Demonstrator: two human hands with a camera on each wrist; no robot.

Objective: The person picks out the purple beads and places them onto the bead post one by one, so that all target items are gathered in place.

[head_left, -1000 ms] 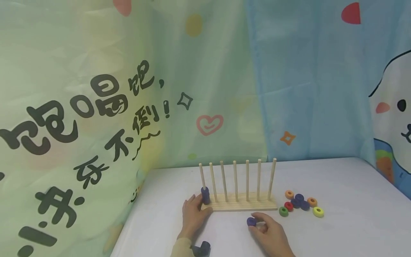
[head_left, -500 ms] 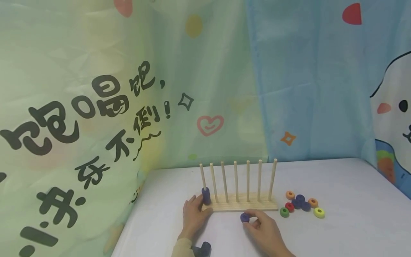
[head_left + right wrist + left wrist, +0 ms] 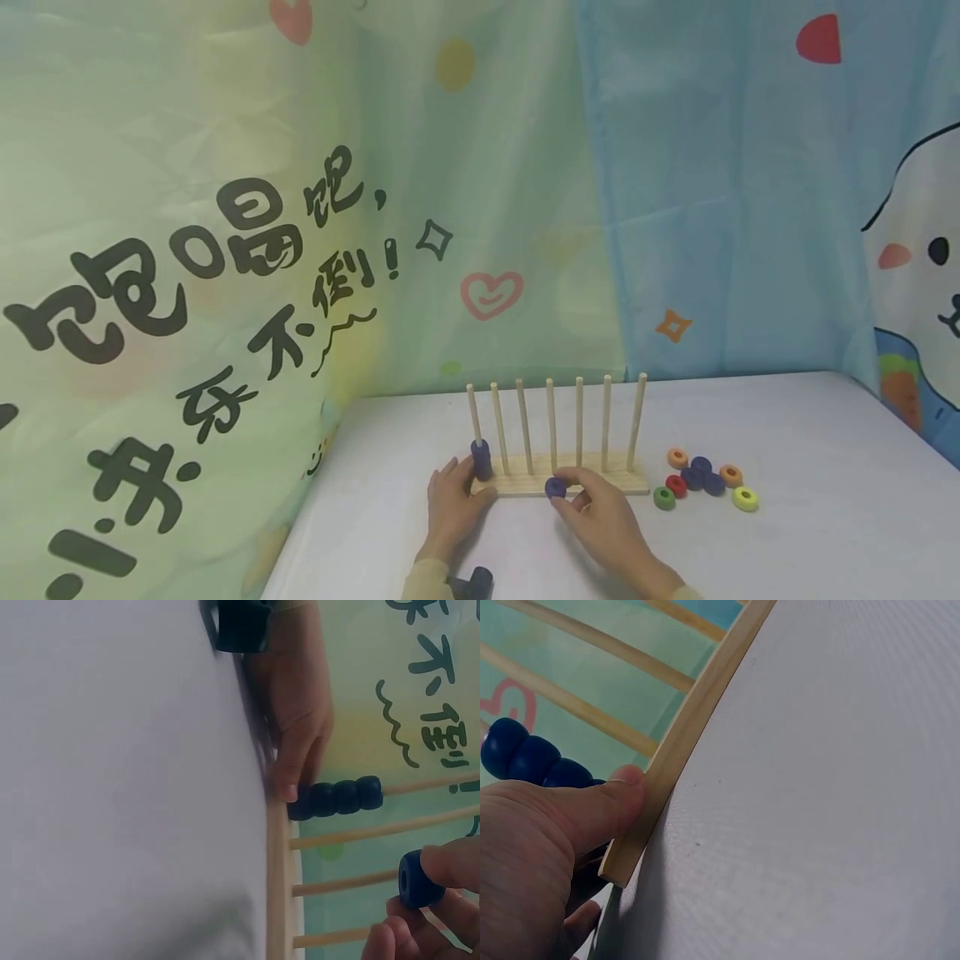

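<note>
A wooden peg rack with a row of upright pegs has a flat base (image 3: pixel 525 485). Dark blue beads (image 3: pixel 335 797) are stacked on its leftmost peg (image 3: pixel 474 412). My left hand (image 3: pixel 452 507) grips the left end of the base, thumb (image 3: pixel 619 802) on its front edge; its other fingers are partly hidden. In front of the rack's middle, my right hand (image 3: pixel 603 517) pinches one blue bead (image 3: pixel 555 488) between thumb and fingers. In the right wrist view that bead (image 3: pixel 418 880) is off the pegs, its hole showing at one side.
Right of the rack lie loose beads: orange (image 3: pixel 677 457), red (image 3: pixel 676 486), green (image 3: pixel 663 498), yellow (image 3: pixel 746 499) and several blue (image 3: pixel 714 483). A dark device (image 3: pixel 472 583) is strapped at the left wrist. A printed curtain (image 3: pixel 487 208) hangs behind the white table (image 3: pixel 810 450).
My right hand has carried the blue bead leftward and up, from in front of the rack's right part to its middle. The left hand has stayed at the base's left end.
</note>
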